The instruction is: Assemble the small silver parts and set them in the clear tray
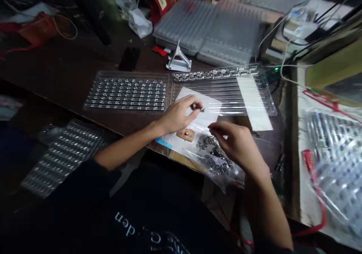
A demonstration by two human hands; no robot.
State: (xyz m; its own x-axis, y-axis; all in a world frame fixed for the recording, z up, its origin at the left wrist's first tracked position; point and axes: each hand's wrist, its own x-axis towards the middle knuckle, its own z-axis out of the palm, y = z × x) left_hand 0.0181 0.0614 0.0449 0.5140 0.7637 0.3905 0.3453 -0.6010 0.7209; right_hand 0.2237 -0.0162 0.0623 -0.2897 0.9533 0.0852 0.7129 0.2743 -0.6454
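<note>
My left hand (181, 112) is curled over a white sheet (210, 105), with a small dark piece at its fingertips, too small to name. To its right, my right hand (234, 139) has thumb and fingers pinched together; whatever they hold, if anything, cannot be made out. Below the hands lie a small orange-brown block (186, 134) and a clear plastic bag (217, 161) of small dark metal parts. A clear tray (127, 91) filled with rows of metal pieces sits on the left. Behind my hands is a second clear tray (209, 88), partly filled along its back edge.
A white phone stand (179, 59) and a dark phone (129, 59) are behind the trays. Stacked clear cases (186, 23) stand farther back. A white strip (254, 103) crosses the second tray. More filled trays lie at the lower left and far right, near red straps and cables.
</note>
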